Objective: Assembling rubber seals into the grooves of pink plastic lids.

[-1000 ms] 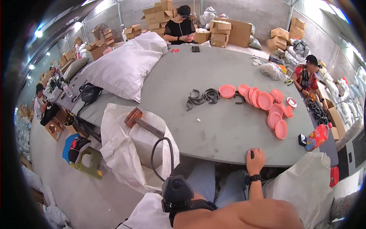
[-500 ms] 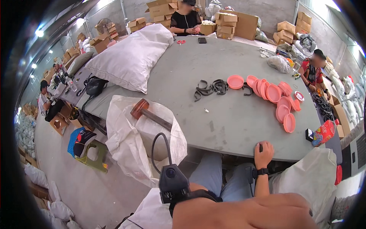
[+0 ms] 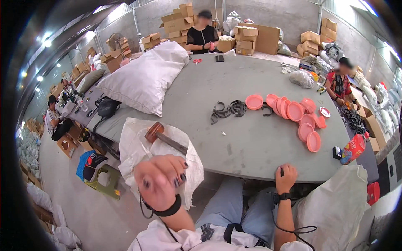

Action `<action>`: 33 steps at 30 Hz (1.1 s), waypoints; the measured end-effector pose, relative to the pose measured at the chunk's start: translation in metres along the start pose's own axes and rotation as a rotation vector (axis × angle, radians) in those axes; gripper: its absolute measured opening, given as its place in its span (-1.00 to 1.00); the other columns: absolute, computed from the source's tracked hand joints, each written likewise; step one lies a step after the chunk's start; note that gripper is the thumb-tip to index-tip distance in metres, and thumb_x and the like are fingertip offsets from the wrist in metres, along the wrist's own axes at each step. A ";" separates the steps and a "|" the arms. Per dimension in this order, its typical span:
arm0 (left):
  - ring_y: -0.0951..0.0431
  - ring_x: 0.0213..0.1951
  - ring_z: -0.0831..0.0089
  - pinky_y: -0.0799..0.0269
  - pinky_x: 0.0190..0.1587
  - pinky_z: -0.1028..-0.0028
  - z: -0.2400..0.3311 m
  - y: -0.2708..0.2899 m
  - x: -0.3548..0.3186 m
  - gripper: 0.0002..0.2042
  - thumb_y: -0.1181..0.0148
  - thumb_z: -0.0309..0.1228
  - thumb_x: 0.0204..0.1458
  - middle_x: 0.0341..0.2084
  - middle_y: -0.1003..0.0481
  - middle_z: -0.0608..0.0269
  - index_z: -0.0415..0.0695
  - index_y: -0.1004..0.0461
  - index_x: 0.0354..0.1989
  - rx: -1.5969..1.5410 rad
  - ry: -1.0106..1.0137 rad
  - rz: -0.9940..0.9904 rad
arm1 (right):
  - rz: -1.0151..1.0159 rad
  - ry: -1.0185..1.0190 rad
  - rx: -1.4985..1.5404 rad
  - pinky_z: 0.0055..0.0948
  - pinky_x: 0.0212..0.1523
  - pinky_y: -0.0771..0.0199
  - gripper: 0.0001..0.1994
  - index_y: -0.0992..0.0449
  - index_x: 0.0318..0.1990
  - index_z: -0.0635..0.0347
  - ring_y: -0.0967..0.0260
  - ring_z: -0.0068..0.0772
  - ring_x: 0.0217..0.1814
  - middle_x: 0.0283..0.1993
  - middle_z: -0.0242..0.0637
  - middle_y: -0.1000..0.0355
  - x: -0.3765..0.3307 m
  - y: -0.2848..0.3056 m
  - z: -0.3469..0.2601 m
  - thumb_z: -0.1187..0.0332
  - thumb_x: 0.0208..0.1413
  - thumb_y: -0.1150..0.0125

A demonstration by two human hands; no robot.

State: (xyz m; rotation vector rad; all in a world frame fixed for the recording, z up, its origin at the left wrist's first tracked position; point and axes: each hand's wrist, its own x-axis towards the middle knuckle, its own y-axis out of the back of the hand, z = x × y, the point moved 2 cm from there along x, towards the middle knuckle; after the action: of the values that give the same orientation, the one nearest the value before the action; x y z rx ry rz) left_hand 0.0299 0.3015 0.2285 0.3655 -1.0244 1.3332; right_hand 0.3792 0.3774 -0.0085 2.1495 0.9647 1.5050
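Observation:
My left hand (image 3: 161,182) is raised in front of the white woven sack. Its fingers are curled in, dark nails showing, and nothing is seen in them. A black band circles that wrist. At the table's front edge rests my right hand (image 3: 286,179), fingers closed; a small dark spot shows at them, too small to name. A black strap device (image 3: 282,197) sits on the right wrist, with a cable hanging from it. A mallet (image 3: 163,139) with a reddish-brown head lies on the white woven sack (image 3: 134,136), just beyond my left hand.
Pink round lids (image 3: 295,111) and black curved clips (image 3: 230,109) lie on the grey table (image 3: 255,150). A stuffed white sack (image 3: 144,79) covers its far left. A red pouch (image 3: 354,147) stands at right. Several people sit around. A green stool (image 3: 104,182) holds caps.
My left hand has swung from close below the camera, lower right, up and left to before the white sack. The black device in front has left the view. My right hand stays at the table edge.

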 end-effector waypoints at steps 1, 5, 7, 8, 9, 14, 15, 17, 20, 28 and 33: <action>-0.32 -0.50 0.40 -0.28 -0.22 0.22 -0.009 0.009 -0.008 -0.79 0.05 -0.21 0.15 -0.61 -0.29 0.30 -0.02 -0.28 -0.47 0.079 0.069 0.110 | 0.007 0.007 0.010 -0.23 -0.15 -0.27 -0.92 -0.47 -0.43 0.15 -0.32 -0.17 -0.22 -0.32 -0.32 -0.41 -0.001 0.000 0.000 0.40 -0.10 -0.19; -0.41 -0.45 0.43 -0.37 -0.32 0.46 -0.061 0.032 -0.037 -0.84 0.00 -0.35 0.12 -0.55 -0.38 0.22 -0.18 -0.31 -0.41 -0.061 0.337 0.333 | 0.099 0.078 0.076 -0.22 -0.19 -0.27 -0.90 -0.44 -0.46 0.20 -0.31 -0.13 -0.29 -0.39 -0.26 -0.40 -0.015 0.003 0.005 0.38 -0.02 -0.15; -0.42 -0.46 0.45 -0.41 -0.31 0.44 -0.105 0.027 -0.046 -0.88 0.00 -0.41 0.12 -0.55 -0.38 0.26 -0.19 -0.34 -0.41 -0.132 0.522 0.474 | -0.064 -0.129 0.266 -0.24 -0.22 -0.26 -0.84 -0.43 -0.47 0.26 -0.30 -0.07 -0.32 -0.42 -0.18 -0.41 -0.025 -0.001 0.025 0.37 0.08 -0.08; -0.44 -0.43 0.45 -0.43 -0.29 0.41 -0.127 0.015 -0.048 -0.89 -0.02 -0.39 0.11 -0.52 -0.40 0.27 -0.18 -0.36 -0.36 -0.112 0.582 0.437 | -0.015 -0.224 0.282 -0.35 -0.33 -0.27 -0.66 -0.45 -0.56 0.25 -0.34 -0.25 -0.44 -0.54 -0.23 -0.43 -0.026 -0.002 0.036 0.31 0.23 0.07; -0.45 -0.41 0.45 -0.44 -0.28 0.37 -0.146 0.004 -0.049 -0.88 -0.04 -0.38 0.10 -0.49 -0.42 0.29 -0.17 -0.38 -0.31 -0.078 0.637 0.402 | -0.010 -0.234 0.274 -0.35 -0.33 -0.27 -0.66 -0.45 -0.56 0.25 -0.34 -0.25 -0.44 -0.54 -0.23 -0.43 -0.025 0.003 0.035 0.31 0.23 0.07; -0.49 -0.08 0.25 -0.39 -0.05 0.23 -0.288 -0.010 -0.077 -0.75 -0.13 -0.38 0.02 -0.22 -0.51 0.14 -0.15 -0.43 -0.12 0.533 0.658 -0.043 | -0.242 -0.379 0.576 -0.32 -0.43 -0.29 -0.63 -0.47 -0.47 0.33 -0.36 -0.31 -0.51 -0.50 -0.14 -0.47 -0.003 0.009 0.010 0.24 0.25 0.09; -0.45 0.00 0.20 -0.33 0.04 0.15 -0.306 -0.016 -0.085 -0.69 -0.15 -0.35 -0.01 -0.13 -0.50 0.12 -0.12 -0.42 -0.07 0.788 0.565 -0.167 | -0.245 -0.389 0.578 -0.32 -0.43 -0.29 -0.63 -0.47 -0.47 0.33 -0.36 -0.31 -0.51 -0.50 -0.14 -0.47 0.001 0.004 0.009 0.24 0.25 0.09; -0.35 0.09 0.15 -0.20 0.12 0.06 -0.328 -0.043 -0.103 -0.62 -0.16 -0.28 -0.03 -0.02 -0.43 0.11 -0.10 -0.39 -0.01 1.121 0.495 -0.286 | -0.189 -0.292 0.563 -0.29 -0.42 -0.31 -0.64 -0.50 -0.43 0.33 -0.38 -0.30 -0.50 -0.47 -0.15 -0.49 0.012 -0.005 0.016 0.25 0.25 0.10; -0.17 0.23 0.07 0.01 0.21 -0.10 -0.334 -0.057 -0.108 -0.50 -0.12 -0.14 -0.03 0.17 -0.26 0.10 -0.05 -0.32 0.11 1.506 0.454 -0.461 | -0.108 -0.419 0.670 -0.25 -0.39 -0.33 -0.63 -0.50 -0.42 0.28 -0.40 -0.17 -0.47 -0.46 -0.16 -0.50 0.028 -0.026 0.016 0.19 0.25 0.10; -0.06 0.29 0.02 0.07 0.22 -0.18 -0.324 -0.061 -0.109 -0.41 0.02 -0.03 0.03 0.27 -0.13 0.07 0.00 -0.20 0.25 1.591 0.506 -0.588 | -0.409 -0.304 -0.047 -0.14 -0.32 -0.35 -0.66 -0.50 -0.41 0.16 -0.38 -0.03 -0.35 -0.40 -0.18 -0.46 0.031 -0.025 -0.002 0.10 0.18 0.02; -0.08 0.29 0.02 0.05 0.22 -0.17 -0.317 -0.057 -0.111 -0.40 0.01 0.01 0.05 0.27 -0.13 0.12 0.05 -0.19 0.26 1.589 0.497 -0.700 | -0.222 0.003 -0.034 -0.08 -0.03 -0.28 -0.72 -0.51 -0.19 0.12 -0.32 -0.13 0.02 -0.09 -0.21 -0.44 0.033 -0.022 0.003 0.14 0.05 -0.11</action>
State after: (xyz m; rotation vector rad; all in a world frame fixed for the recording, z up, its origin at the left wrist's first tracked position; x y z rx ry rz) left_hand 0.2191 0.4523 -0.0108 1.3165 0.7428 1.2021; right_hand 0.3811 0.4165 -0.0002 1.9451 1.1286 1.4071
